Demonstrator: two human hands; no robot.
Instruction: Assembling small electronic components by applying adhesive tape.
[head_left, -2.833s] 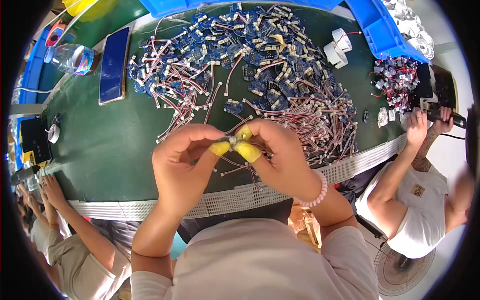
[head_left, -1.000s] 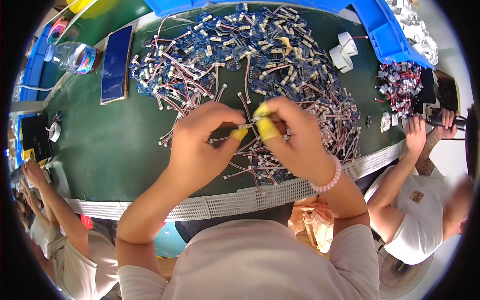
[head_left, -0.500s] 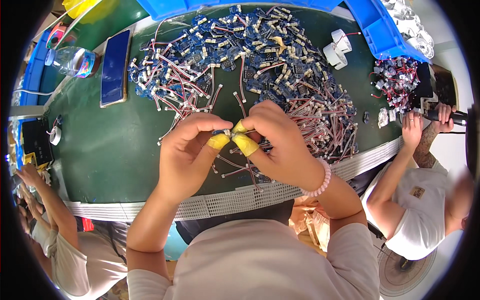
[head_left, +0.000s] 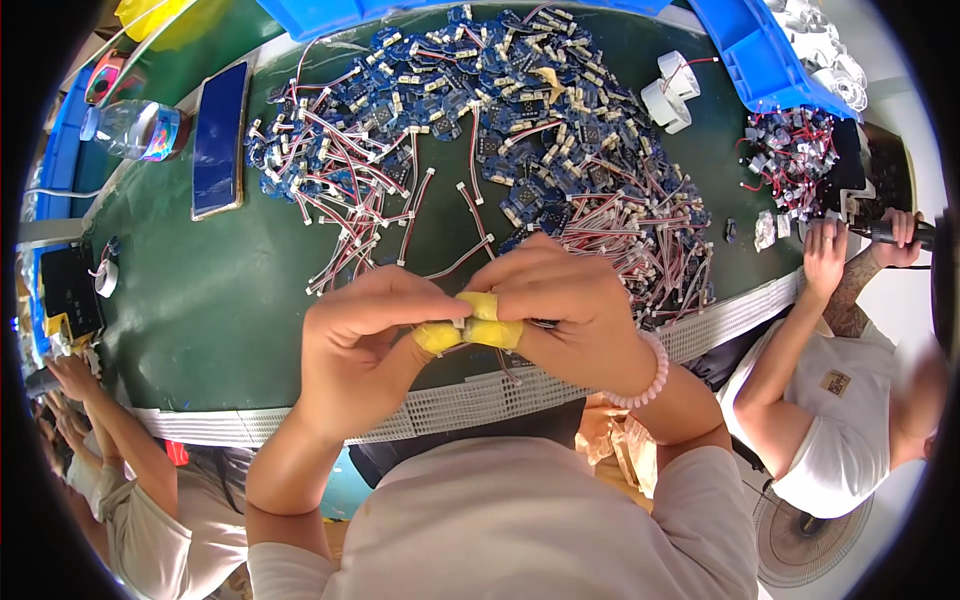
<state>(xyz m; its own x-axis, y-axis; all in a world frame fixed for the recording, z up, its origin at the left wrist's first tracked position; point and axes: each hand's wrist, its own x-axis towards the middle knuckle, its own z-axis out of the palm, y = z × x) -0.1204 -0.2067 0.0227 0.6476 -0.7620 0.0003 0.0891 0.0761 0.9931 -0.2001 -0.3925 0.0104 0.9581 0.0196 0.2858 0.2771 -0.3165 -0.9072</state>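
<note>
While the person's left hand point(head_left: 350, 345) and right hand point(head_left: 575, 320) meet tip to tip above the near side of a dark green table point(head_left: 200, 310), a small whitish part point(head_left: 459, 323) sits between them, mostly hidden by the fingers. Thumb and forefinger of each hand are clamped on it; yellow wrapping covers the left thumb tip and the right thumb and forefinger tips.

Beyond the hands spreads a loose heap of blue circuit boards with white connectors point(head_left: 560, 120), joined on its near right by thin red, black and white cables with white plugs point(head_left: 625, 235).

At the table's far edge, a long blue plastic bin point(head_left: 350, 15) is cut off by the picture's rim, its contents out of sight. Another blue plastic bin point(head_left: 745, 50) stands at the far right; how full it is cannot be told. White round plastic parts point(head_left: 835, 70) are piled just beyond its right side. On the left, a clear plastic bottle with a colourful label point(head_left: 130, 130) lies beside a dark flat phone point(head_left: 219, 140); its fill is unclear.
</note>
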